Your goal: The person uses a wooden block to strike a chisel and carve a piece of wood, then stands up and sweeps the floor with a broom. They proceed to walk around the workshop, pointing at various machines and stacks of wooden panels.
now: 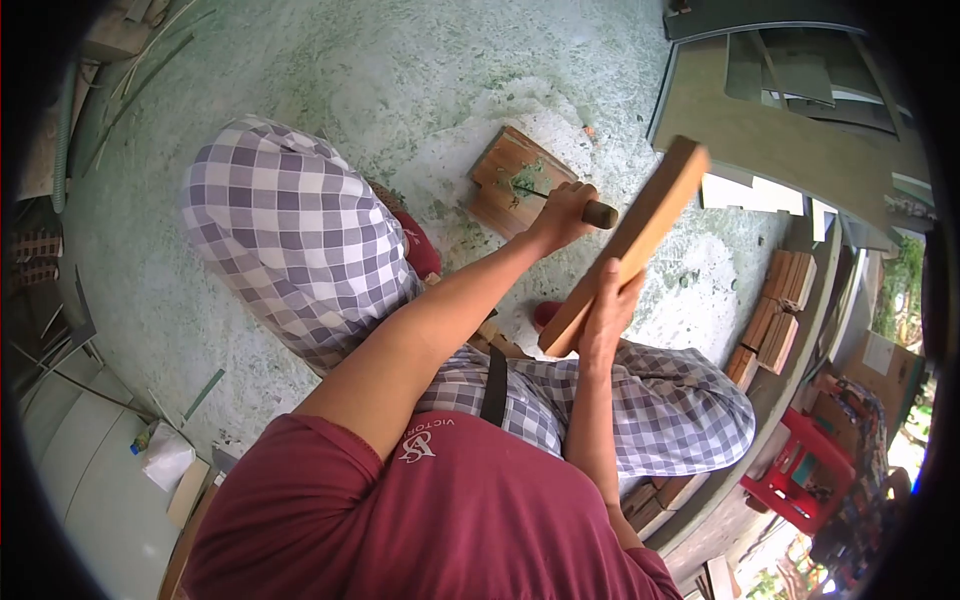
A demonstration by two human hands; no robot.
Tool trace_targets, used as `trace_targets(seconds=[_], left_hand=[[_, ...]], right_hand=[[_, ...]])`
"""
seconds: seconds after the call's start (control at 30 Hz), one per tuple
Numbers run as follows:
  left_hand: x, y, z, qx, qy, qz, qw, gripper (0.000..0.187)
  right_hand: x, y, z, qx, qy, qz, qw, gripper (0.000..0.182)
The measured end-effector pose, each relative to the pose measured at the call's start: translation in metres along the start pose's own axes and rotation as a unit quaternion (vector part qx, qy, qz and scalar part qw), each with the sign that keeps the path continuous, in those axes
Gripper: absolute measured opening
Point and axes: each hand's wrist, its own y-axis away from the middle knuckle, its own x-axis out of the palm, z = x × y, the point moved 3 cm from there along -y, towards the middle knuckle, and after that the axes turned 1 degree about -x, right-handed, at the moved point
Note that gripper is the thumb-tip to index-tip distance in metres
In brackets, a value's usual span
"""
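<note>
Overhead, right hand — plank raised, tilted.

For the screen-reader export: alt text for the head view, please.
Seen from above, a seated person's left hand grips a wooden-handled chisel whose blade rests on a wooden block on the floor, while the right hand holds a wooden board raised beside it. The person wears a maroon shirt and checked trousers; stacked wood pieces lie to the right.
</note>
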Motion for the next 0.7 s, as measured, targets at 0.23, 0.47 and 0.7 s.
trace_targets(seconds=[0.23, 0.47, 0.7], left_hand=[[-0.009, -0.009, -0.013, -0.016, 0.024, -0.009, 1.000, 0.023], [-0.013, -0.013, -0.004, -0.043, 0.031, -0.025, 0.998, 0.024], [-0.024, -0.020, -0.003, -0.055, 0.059, -0.046, 0.996, 0.024]], right_hand=[[0.002, 0.006, 0.011, -0.039, 0.009, -0.074, 0.996, 0.052], [0.001, 0.000, -0.012, 0.045, -0.039, 0.025, 0.998, 0.049], [-0.011, -0.004, -0.022, 0.069, -0.119, -0.015, 0.990, 0.044]])
